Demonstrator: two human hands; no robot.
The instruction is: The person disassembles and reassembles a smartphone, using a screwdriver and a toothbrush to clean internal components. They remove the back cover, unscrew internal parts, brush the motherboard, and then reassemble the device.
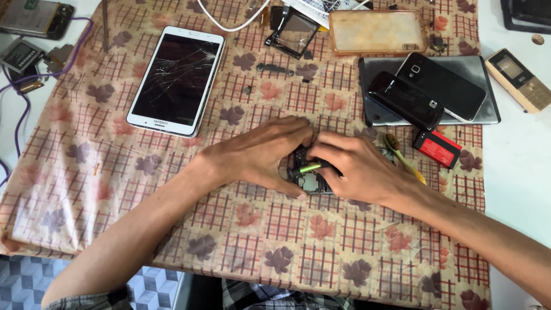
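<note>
My left hand [258, 154] rests on the patterned tablecloth [115, 189] and pins down an opened phone body [311, 182], whose dark circuit board shows between both hands. Most of that phone is hidden under my fingers. My right hand [357, 167] grips a small screwdriver with a green-yellow handle [306, 168], its tip pointing left onto the phone near my left fingertips.
A white tablet with a cracked screen [177, 77] lies at upper left. Stacked black phones [427, 92] sit on a grey slab at upper right, beside a red battery [437, 147], a gold keypad phone [519, 77] and a clear orange case [376, 31]. Cables and batteries lie far left.
</note>
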